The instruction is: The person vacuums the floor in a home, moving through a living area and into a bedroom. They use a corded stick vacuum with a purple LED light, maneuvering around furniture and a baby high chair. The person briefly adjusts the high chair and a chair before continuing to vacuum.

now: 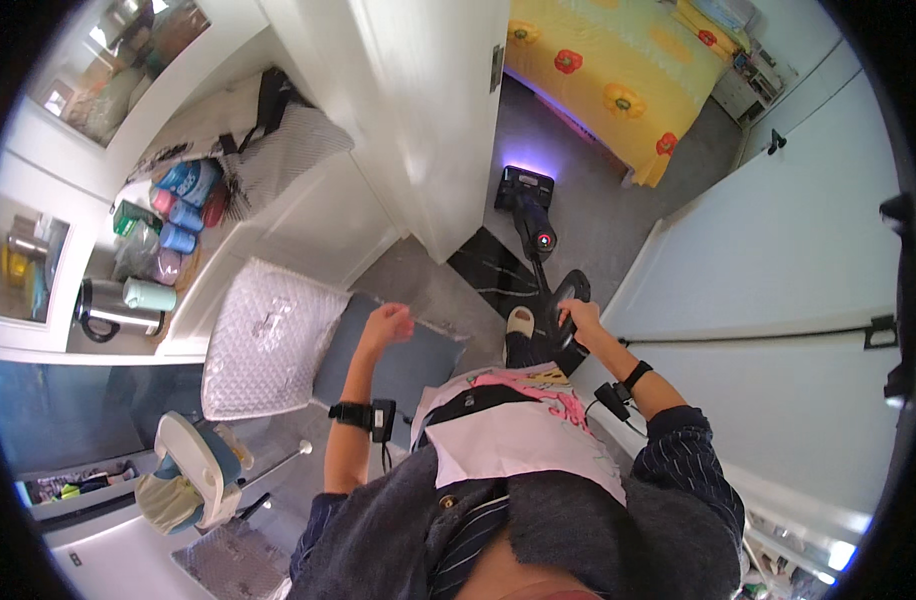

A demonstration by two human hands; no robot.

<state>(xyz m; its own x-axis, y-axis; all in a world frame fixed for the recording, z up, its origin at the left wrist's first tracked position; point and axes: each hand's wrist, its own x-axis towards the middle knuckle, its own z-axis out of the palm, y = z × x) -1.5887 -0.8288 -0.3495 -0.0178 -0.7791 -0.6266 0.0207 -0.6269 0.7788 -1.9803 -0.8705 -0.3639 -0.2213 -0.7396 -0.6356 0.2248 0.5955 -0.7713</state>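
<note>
My right hand grips the looped handle of a black cordless stick vacuum cleaner. Its floor head rests on the grey floor in the doorway and throws a violet light ahead of it, toward the bed. A small round display glows red on the vacuum's body. My left hand hangs in the air with loosely curled fingers and nothing visible in it, above a blue-grey cushion. One foot in a light slipper stands beside the vacuum's tube.
A white door edge stands left of the vacuum, a white door to the right. Past the doorway is a bed with a yellow floral cover. A quilted mat, a high chair and a cabinet shelf with a kettle lie left.
</note>
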